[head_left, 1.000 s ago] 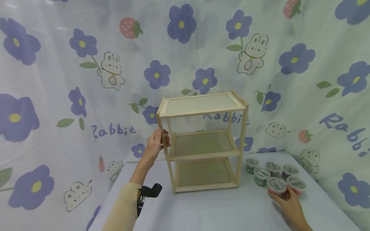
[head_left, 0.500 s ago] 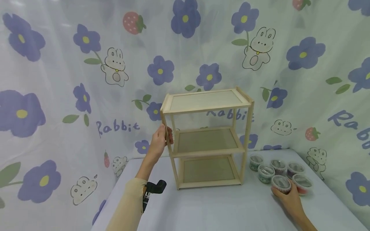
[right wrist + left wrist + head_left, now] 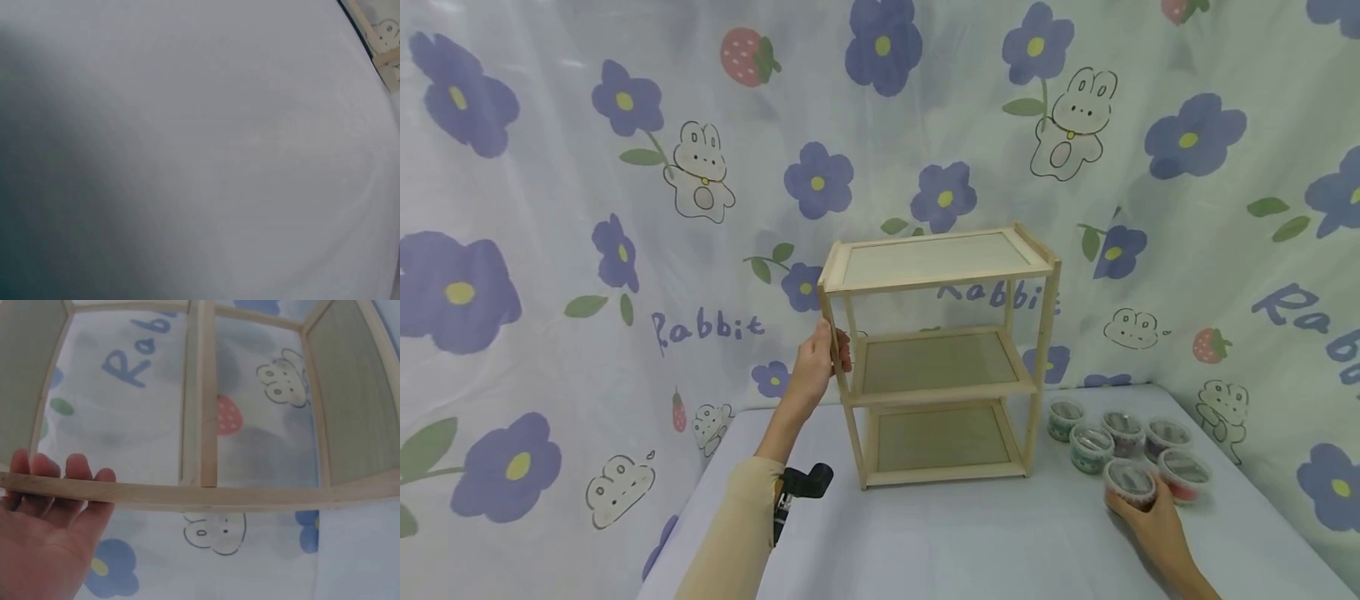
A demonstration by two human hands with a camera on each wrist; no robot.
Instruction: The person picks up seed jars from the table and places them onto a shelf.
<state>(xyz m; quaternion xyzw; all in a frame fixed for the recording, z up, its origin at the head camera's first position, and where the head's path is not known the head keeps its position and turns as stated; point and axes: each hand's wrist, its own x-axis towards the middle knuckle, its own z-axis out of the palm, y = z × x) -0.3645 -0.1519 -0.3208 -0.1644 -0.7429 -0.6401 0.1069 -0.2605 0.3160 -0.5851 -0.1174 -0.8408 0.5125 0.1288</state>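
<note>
A three-tier wooden shelf rack point(image 3: 936, 389) with greenish panels stands upright on the white table. My left hand point(image 3: 814, 360) grips its front left post at about mid-height; in the left wrist view the fingers point(image 3: 78, 467) curl over that post point(image 3: 156, 495). At the right, my right hand point(image 3: 1161, 525) holds a small round tub point(image 3: 1130, 478) by its sides, thumb in front and fingers behind. The tub has a clear lid and reddish contents. Right behind it are a red tub point(image 3: 1184, 475) and a green tub point(image 3: 1091, 448). The right wrist view does not show the right hand.
Several more lidded tubs stand close together at the back right, among them a green one point(image 3: 1065, 420) near the rack's right post and a purple one point(image 3: 1167, 437). A patterned curtain point(image 3: 880, 125) hangs behind the table point(image 3: 970, 542).
The head view has shifted slightly. My right hand has drawn its tub a little toward me, away from the neighbouring tubs. My left hand keeps its grip on the rack post.
</note>
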